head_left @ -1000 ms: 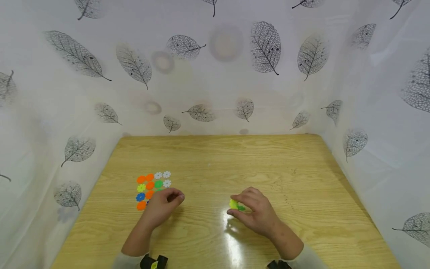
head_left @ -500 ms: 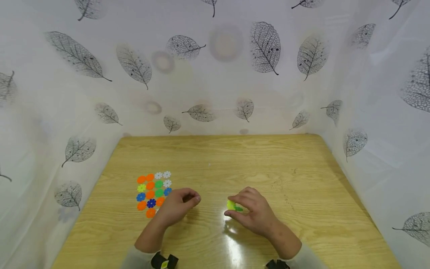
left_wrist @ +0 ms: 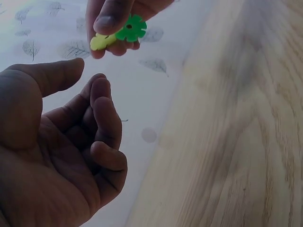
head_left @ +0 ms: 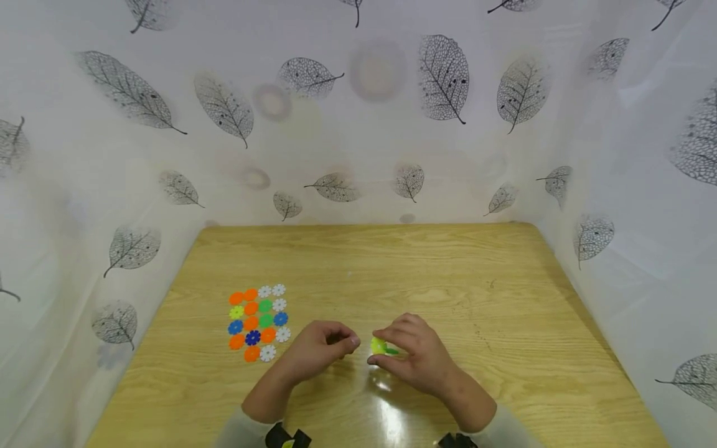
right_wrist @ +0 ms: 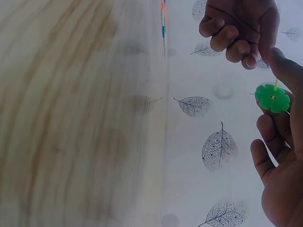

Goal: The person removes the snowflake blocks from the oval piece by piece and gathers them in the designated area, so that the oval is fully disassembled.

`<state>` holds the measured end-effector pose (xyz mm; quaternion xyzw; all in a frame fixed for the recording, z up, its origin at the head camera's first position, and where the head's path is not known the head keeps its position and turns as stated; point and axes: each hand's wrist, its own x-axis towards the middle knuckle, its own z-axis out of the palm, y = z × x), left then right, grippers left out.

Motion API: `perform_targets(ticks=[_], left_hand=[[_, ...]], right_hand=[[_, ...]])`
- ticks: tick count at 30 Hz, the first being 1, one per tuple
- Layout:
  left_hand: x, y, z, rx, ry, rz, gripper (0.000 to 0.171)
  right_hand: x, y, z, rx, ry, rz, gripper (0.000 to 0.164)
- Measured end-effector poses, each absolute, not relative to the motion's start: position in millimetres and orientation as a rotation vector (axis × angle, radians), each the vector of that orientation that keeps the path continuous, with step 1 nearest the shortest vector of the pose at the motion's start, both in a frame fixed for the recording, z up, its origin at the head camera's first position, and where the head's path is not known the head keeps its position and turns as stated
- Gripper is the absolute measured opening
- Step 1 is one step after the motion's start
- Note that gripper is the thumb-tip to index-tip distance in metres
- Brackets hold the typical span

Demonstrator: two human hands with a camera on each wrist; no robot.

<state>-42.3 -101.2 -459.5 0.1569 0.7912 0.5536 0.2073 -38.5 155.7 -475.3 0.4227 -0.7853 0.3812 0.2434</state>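
Observation:
Between thumb and fingers, my right hand [head_left: 419, 356] pinches a yellow flower-shaped disc [head_left: 378, 345]. A notched green disc [left_wrist: 132, 28] is joined to it at an angle, its round face turned to the right wrist camera. My left hand [head_left: 318, 353] is just left of these discs, above the table. Its fingers are loosely bent, the thumb stands apart from the fingertips in the left wrist view, and nothing shows between them. Farther left, flower-shaped discs [head_left: 251, 323] in orange, white, blue, green and yellow lie flat in rows.
The wood-grain table [head_left: 448, 267] carries the disc rows at its left side. A pale curtain [head_left: 358, 143] printed with leaves encloses the back and both sides. A bright glare patch [head_left: 390, 420] lies on the tabletop between the forearms.
My left hand has moved right, away from the disc rows, and uncovered several discs. My right hand has shifted slightly left with the yellow and green discs, so the hands are closer together.

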Motion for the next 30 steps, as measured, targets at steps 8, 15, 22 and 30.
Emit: perform_targets(ticks=[8,15,22,30], left_hand=[[-42.1,-90.4,-459.2,0.537,2.191,1.508,0.029],[-40.0,-84.1,-457.5,0.554,2.156,1.531,0.027],[-39.6,-81.2,-456.4,0.516,2.187,1.526,0.022],[-41.3,-85.0,-458.9,0.459,2.236,1.538,0.018]], right_hand=[[-37.3,154.4,-475.7,1.17,-2.162,1.016,0.04],[-37.4,152.7,-477.5,1.204,-2.12,1.004,0.043],[-35.9,154.6,-479.6,1.188,-2.202,1.001,0.043],[-36.9,157.1,-479.0,1.162,-2.195,1.004,0.033]])
